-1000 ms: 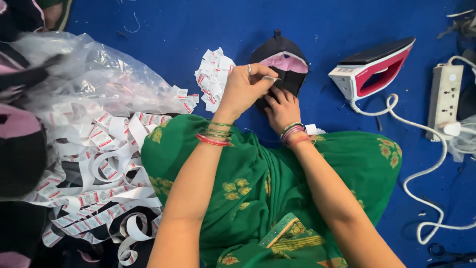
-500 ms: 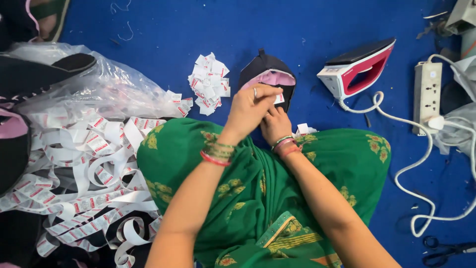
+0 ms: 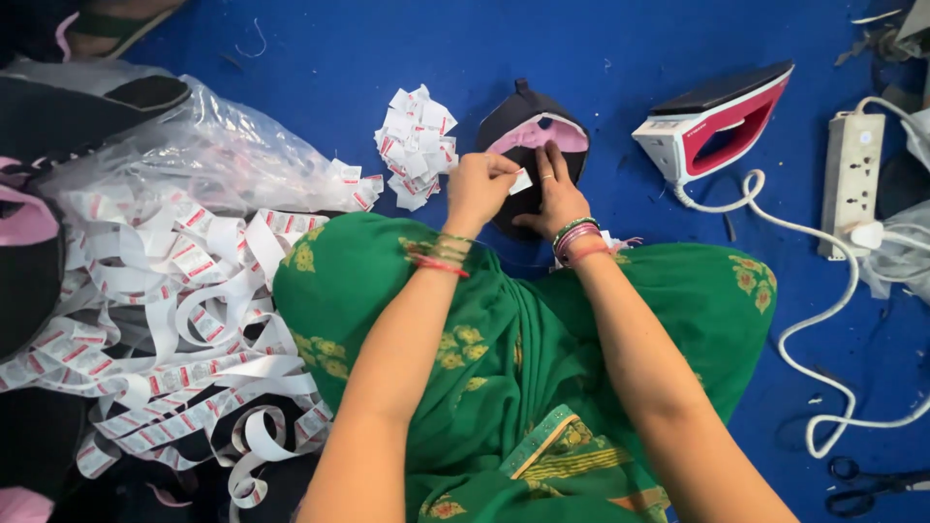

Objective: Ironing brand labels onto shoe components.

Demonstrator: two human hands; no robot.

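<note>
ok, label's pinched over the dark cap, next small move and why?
Probably lower the white label onto the cap. The left hand pinches it just above the dark fabric, and the right hand already lies flat on the cap, steadying it.

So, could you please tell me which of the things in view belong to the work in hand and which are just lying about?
In hand:
- left hand pinching a small white label
- right hand pressing on the dark cap with pink lining
- pile of cut labels
- label ribbon

Lying about:
- iron
- power strip
- scissors
- plastic bag
</note>
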